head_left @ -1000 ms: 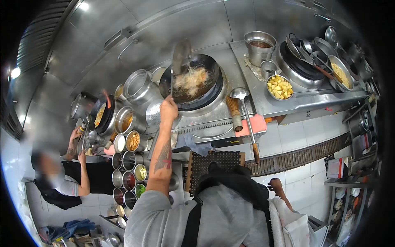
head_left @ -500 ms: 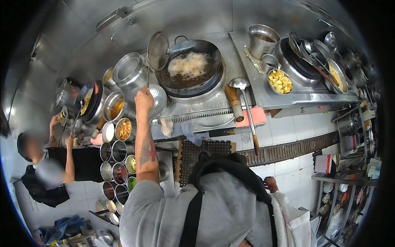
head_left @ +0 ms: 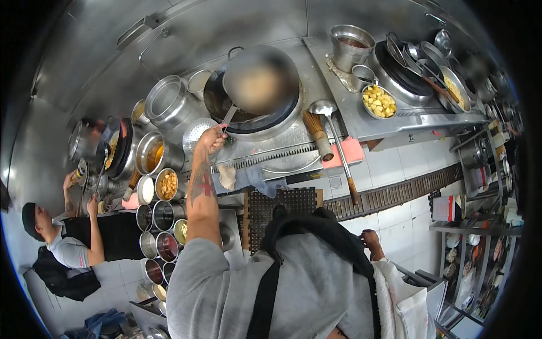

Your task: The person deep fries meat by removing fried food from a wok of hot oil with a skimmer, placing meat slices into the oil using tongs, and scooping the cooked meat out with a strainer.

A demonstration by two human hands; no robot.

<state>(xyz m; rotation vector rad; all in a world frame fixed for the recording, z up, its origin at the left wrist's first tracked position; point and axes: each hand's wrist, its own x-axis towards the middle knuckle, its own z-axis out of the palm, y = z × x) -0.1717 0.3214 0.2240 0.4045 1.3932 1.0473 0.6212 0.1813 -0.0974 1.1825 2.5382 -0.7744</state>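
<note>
**Strainer (head_left: 261, 79) over the wok (head_left: 214, 95)**

Our left hand (head_left: 211, 139) grips the strainer's handle; the blurred round head covers much of the wok. A perforated ladle (head_left: 197, 130) lies just beside that hand. Our right hand (head_left: 370, 239) hangs low, well apart; we cannot tell how its fingers stand.

No words or numbers can be read. 1 red cross mark (head_left: 206, 185) stands on the left forearm (head_left: 202, 212); a small red marking on the co-worker's grey sleeve (head_left: 72, 252) is too tiny to decipher.
</note>
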